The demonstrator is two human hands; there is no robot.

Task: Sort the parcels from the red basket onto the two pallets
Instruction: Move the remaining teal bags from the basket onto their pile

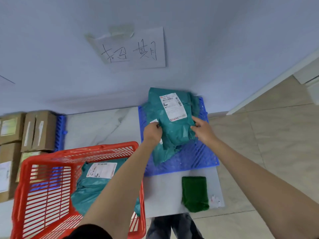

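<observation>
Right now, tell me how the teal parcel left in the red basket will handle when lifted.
The teal parcel is probably floppy: its wrapper looks creased and slumps against the basket wall. Likely light, being a soft bag. The glossy film may be slippery.

Soft, even indoor light with a cool bluish cast; no glare and only faint shadows. Wide-angle bending curves the wall (51,49) and floor (276,135) lines toward the edges. Slight motion blur softens the basket (43,161) and boxes (39,130).
</observation>
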